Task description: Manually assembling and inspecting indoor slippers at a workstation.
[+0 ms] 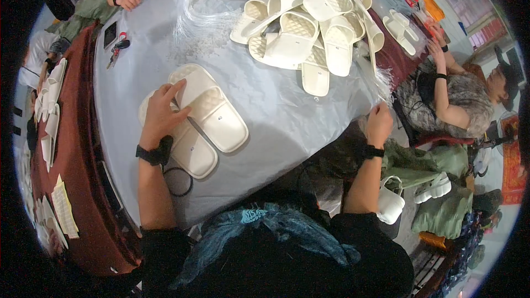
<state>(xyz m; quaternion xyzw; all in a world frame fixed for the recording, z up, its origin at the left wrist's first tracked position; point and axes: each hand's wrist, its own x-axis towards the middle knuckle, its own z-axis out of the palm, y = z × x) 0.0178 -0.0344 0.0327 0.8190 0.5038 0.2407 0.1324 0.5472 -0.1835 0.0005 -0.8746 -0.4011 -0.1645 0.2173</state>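
Note:
A pair of cream slippers lies side by side on the table, soles down, with quilted straps. My left hand (160, 111) rests over the left slipper (194, 153), its thumb and index finger apart, the fingertips reaching the right slipper (222, 121). Part of the left slipper is hidden under that hand. At the table's right edge my right hand (379, 125) is closed at the lower ends of a bunch of thin clear plastic strands (382, 87). A dark ring-shaped band (178, 181) lies by my left wrist.
A large heap of cream slippers (298, 36) covers the far right of the table (265, 132). Another bundle of clear strands (190, 14) lies farther back. Keys (116, 49) and a phone (110, 34) sit at the far left. A co-worker (458, 94) sits at right; another person's hand (128, 1) rests on the far edge.

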